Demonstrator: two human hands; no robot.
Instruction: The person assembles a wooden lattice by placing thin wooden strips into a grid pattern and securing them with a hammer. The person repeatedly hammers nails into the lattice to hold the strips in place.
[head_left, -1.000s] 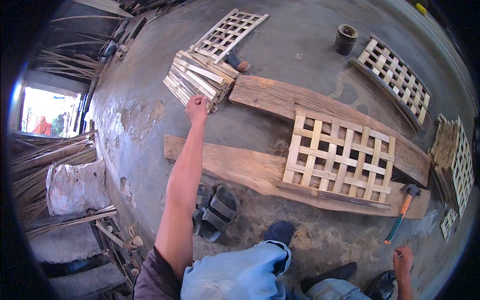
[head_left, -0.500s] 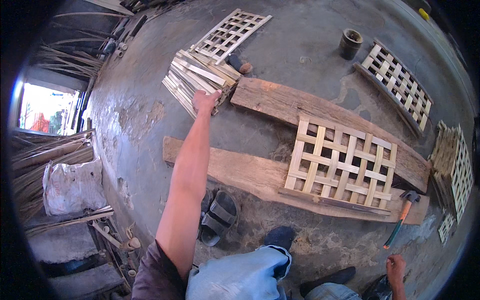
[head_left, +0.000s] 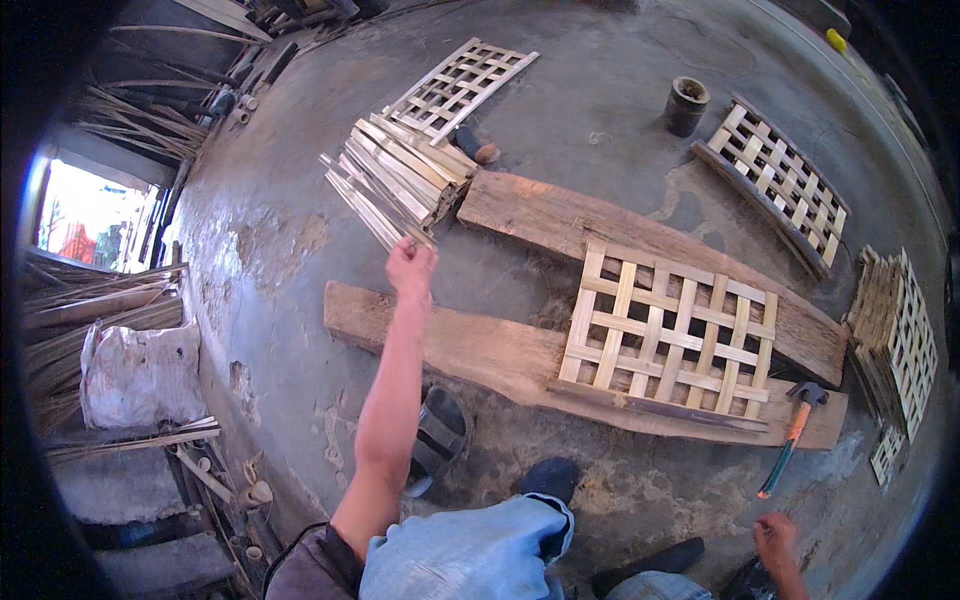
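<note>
My left hand is stretched far forward and closed on the near end of a thin bamboo slat at the edge of a pile of cut slats on the concrete floor. My right hand hangs low at the bottom right, fingers loosely apart, holding nothing. A woven bamboo lattice panel lies across two long wooden planks in front of me. A hammer with an orange and green handle rests by the near plank's right end.
More lattice panels lie at the back, at the right and stacked at the far right. A dark round cup stands behind. A white sack and bamboo bundles fill the left. A sandal lies near my knee.
My left hand has drawn back from the top of the slat pile toward me, now pinching a slat at the pile's near edge. My right hand has stayed low at the right.
</note>
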